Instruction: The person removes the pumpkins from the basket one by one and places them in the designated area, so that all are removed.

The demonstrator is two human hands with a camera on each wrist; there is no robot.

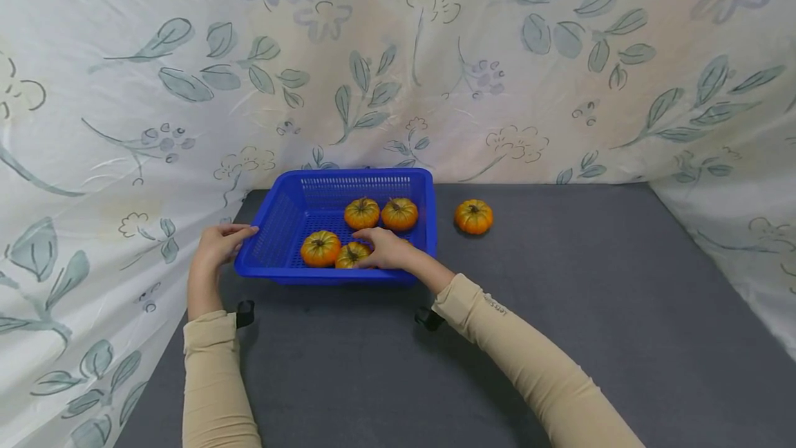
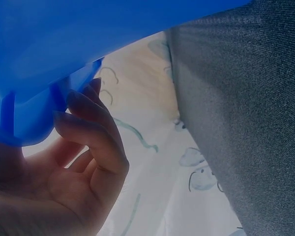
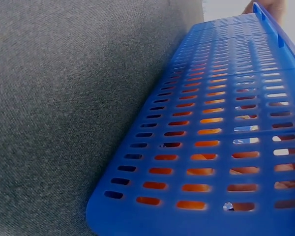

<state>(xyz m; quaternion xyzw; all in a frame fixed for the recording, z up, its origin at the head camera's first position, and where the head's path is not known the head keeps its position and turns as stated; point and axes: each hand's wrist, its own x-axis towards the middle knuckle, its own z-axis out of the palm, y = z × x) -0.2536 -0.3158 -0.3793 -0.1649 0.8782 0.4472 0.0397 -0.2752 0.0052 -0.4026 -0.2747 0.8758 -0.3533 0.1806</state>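
A blue plastic basket with slotted sides holds several small orange pumpkins. My left hand grips the basket's left rim; in the left wrist view, the fingers curl up beneath the blue edge. Inside the basket, my right hand reaches over the front rim, thumb and fingers around a pumpkin near the front. Left of it sits another pumpkin, and two more, one of them a pumpkin at the right, lie behind. In the right wrist view, the slotted wall mostly hides the hand.
One pumpkin rests on the dark grey table, right of the basket. A white floral cloth hangs behind the table and along both sides.
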